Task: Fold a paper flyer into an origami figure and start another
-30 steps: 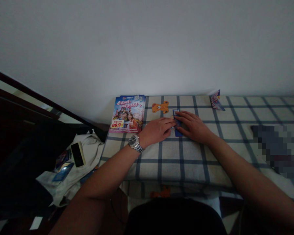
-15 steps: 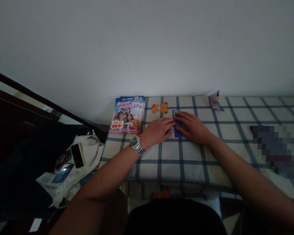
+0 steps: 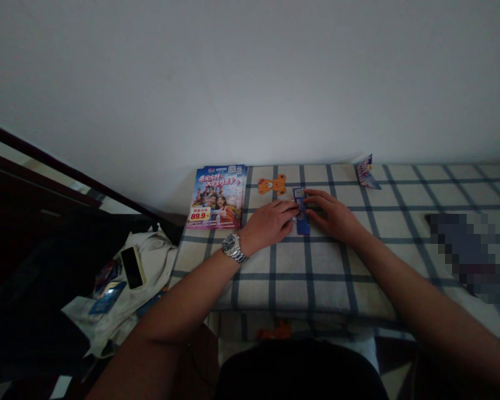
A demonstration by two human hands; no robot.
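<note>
A narrow blue folded leaflet point(image 3: 303, 225) with a QR code at its far end lies on the checked cloth between my hands. My left hand point(image 3: 270, 223), a metal watch point(image 3: 232, 246) on its wrist, rests with fingers stretched out and their tips on the leaflet's left side. From the other side, my right hand point(image 3: 332, 215) touches the right edge with its fingers slightly spread. Left of my left hand is a stack of theme-park flyers point(image 3: 216, 197), picture side up. Near the wall stands a folded flyer point(image 3: 366, 173), partly unfolded and tilted.
Checked cloth point(image 3: 270, 289) with a printed bear point(image 3: 272, 184) covers the table, which meets the wall. On the right lies a dark, pixelated object point(image 3: 458, 244). Below the left edge, a phone point(image 3: 132, 267) sits on pale fabric point(image 3: 158, 255).
My right hand has slid slightly right, off the top of the leaflet, so its QR code now shows. My left hand has stayed nearly in place.
</note>
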